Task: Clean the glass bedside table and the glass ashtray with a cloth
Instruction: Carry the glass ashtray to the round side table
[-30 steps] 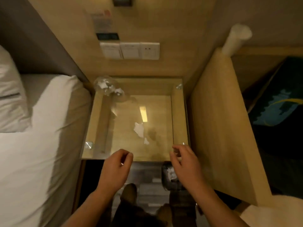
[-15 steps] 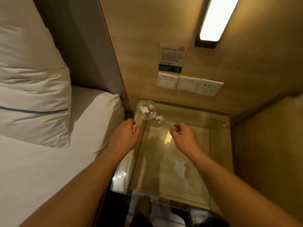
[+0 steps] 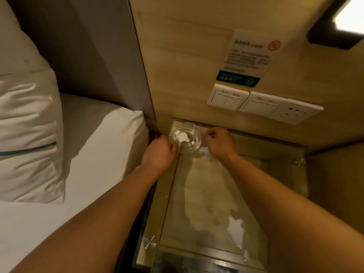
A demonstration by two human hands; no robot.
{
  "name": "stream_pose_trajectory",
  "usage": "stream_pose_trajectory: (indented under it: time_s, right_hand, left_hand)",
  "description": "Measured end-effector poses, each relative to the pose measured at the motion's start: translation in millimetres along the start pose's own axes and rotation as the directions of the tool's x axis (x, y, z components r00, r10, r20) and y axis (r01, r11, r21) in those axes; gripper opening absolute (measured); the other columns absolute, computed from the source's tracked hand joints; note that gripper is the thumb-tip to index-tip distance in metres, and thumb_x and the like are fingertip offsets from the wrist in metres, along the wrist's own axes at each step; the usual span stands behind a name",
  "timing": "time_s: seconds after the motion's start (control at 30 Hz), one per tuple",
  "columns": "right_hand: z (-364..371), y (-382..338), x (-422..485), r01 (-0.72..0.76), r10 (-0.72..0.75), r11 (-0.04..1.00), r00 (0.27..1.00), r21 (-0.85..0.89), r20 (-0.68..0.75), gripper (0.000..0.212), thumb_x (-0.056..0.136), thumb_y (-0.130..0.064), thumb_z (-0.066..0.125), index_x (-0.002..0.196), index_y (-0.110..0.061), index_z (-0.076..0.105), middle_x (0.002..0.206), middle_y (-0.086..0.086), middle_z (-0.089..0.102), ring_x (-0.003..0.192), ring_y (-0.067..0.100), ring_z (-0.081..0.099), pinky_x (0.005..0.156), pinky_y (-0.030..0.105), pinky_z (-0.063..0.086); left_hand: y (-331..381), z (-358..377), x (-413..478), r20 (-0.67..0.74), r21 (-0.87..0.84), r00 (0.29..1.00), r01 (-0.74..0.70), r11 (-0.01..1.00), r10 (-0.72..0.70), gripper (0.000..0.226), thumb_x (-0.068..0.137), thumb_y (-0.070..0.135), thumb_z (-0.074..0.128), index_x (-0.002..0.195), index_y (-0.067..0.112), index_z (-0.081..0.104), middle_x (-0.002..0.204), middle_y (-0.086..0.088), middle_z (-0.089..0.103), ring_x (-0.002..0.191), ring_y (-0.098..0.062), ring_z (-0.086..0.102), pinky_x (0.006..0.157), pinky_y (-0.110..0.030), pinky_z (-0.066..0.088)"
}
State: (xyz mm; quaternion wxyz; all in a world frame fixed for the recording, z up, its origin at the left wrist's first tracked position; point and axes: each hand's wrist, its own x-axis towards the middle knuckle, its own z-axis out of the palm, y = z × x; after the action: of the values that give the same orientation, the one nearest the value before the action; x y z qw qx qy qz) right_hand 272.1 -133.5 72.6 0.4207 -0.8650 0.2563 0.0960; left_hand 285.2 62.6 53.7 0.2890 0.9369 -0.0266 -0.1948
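Observation:
A round clear glass ashtray [image 3: 186, 138] stands in the far left corner of the glass bedside table [image 3: 206, 203], with white reflections in its bowl. My left hand [image 3: 159, 152] has its fingers curled against the ashtray's left rim. My right hand [image 3: 218, 143] closes on the right rim, so the ashtray sits between both hands. The table top shows pale smears and reflections over a wooden shelf below. No cloth is in view.
A white bed [image 3: 88, 154] with a pillow [image 3: 25, 125] borders the table's left side. The wooden wall behind carries light switches [image 3: 244, 101], a socket [image 3: 295, 113], a notice [image 3: 250, 56] and a lamp [image 3: 344, 20]. A wooden panel [image 3: 334, 184] closes the right side.
Both hands have reached from the table's near edge to the far left corner and closed on the ashtray's rim. My view has swung left and nearer.

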Motion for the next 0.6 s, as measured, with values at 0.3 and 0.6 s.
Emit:
stream_pose_trajectory:
  time_s: [0.3, 0.6]
  right_hand:
    - [20, -1, 20, -0.071, 0.07, 0.996, 0.997, 0.057, 0.02, 0.013, 0.087, -0.005, 0.067, 0.093, -0.016, 0.068, 0.073, -0.002, 0.064, 0.06, 0.011, 0.06, 0.052, 0.017, 0.048]
    - [31, 0, 19, -0.111, 0.113, 0.993, 0.992, 0.044, -0.056, 0.023, 0.08, -0.004, 0.063, 0.069, -0.025, 0.063, 0.083, 0.006, 0.074, 0.078, 0.027, 0.072, 0.074, 0.042, 0.062]
  left_hand:
    - [0, 9, 13, 0.029, -0.036, 0.999, 0.023, 0.999, -0.022, 0.034, 0.104, 0.034, 0.054, 0.107, 0.002, 0.065, 0.102, -0.02, 0.072, 0.095, -0.038, 0.068, 0.074, -0.04, 0.053]
    - [7, 8, 14, 0.019, -0.122, 0.998, 0.066, 0.99, -0.064, 0.028, 0.101, 0.024, 0.057, 0.091, 0.001, 0.067, 0.087, -0.016, 0.07, 0.081, -0.031, 0.069, 0.072, -0.044, 0.059]
